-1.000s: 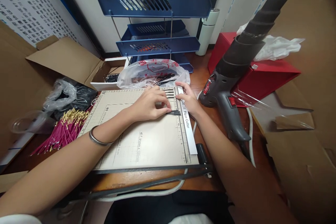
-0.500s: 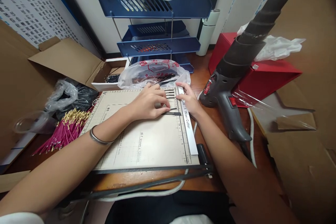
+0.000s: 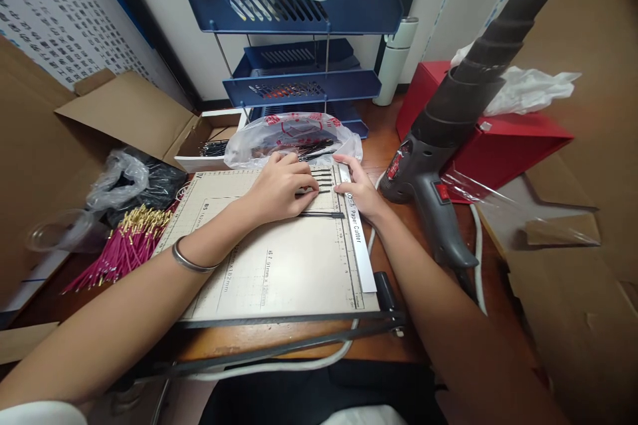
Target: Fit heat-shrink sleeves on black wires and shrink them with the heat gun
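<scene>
A cream paper cutter board with printed grid lines lies before me, a white strip along its right edge. Several thin black wires lie in a row near the strip, and a longer black wire lies lower down. Over the board, my left hand is closed, thumb and index finger pinching a thin black wire whose end points at the strip. My right hand rests at the strip's upper part, thumb and index finger apart, the thumb near the wire ends. Its other fingers are partly hidden.
A plastic bag of black wires sits behind the board, below blue trays. Magenta wires with gold ends lie left. A grey heat gun stands right, before a red box. The cutter's black arm runs along the front.
My left hand has shifted slightly left and away from me, and the pinched wire has moved up beside the row. My right hand has barely moved.
</scene>
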The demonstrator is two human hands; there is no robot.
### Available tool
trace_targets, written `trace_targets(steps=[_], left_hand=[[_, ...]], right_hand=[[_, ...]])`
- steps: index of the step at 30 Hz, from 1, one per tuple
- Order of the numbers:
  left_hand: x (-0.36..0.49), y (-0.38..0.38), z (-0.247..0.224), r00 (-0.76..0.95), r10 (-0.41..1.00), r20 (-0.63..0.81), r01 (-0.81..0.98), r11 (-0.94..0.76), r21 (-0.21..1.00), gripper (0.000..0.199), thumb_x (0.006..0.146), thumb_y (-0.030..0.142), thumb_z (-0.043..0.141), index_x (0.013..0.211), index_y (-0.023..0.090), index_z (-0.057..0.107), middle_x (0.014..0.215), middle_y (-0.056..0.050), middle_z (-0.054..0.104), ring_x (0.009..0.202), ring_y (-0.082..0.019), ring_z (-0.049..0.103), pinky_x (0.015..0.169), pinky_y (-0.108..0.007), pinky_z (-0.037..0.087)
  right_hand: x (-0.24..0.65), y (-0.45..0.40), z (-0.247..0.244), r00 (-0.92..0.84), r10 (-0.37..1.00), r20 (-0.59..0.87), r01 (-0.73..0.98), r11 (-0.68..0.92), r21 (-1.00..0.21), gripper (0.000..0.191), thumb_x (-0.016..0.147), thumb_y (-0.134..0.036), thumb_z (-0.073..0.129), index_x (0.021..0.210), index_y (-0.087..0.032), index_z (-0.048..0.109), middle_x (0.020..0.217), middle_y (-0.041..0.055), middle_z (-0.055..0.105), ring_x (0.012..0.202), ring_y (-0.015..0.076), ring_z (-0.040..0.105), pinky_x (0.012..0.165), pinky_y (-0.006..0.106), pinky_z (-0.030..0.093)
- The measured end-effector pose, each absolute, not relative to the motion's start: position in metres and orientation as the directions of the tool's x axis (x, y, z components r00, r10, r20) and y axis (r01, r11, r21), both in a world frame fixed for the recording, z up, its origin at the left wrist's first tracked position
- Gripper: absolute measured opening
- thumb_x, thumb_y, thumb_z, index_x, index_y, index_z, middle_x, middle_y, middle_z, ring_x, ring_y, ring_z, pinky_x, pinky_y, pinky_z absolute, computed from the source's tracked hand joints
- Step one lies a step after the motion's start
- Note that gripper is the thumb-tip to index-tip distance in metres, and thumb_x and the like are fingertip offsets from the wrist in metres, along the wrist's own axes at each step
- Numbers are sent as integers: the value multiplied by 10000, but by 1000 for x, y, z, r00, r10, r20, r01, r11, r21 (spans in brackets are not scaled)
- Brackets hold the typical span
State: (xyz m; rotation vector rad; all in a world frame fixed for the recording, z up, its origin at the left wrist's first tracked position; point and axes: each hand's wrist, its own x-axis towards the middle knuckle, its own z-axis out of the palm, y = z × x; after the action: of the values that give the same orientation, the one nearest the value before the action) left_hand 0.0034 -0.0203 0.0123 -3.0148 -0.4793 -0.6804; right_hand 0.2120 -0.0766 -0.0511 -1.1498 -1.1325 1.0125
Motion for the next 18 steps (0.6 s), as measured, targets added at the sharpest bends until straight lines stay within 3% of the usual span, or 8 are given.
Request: trace_targets(steps=[18], left_hand=[[6, -20, 12, 841, 398, 368, 363, -917, 163, 222, 953, 346, 634, 882, 212, 795, 882, -72, 734, 883, -242, 524, 818, -419, 307]], right_hand=[[211, -81, -45, 109, 989, 101, -40, 106, -994, 724, 569, -234, 692, 1268, -297, 515, 1352, 42, 591, 1359, 321, 505, 1248, 527, 336]])
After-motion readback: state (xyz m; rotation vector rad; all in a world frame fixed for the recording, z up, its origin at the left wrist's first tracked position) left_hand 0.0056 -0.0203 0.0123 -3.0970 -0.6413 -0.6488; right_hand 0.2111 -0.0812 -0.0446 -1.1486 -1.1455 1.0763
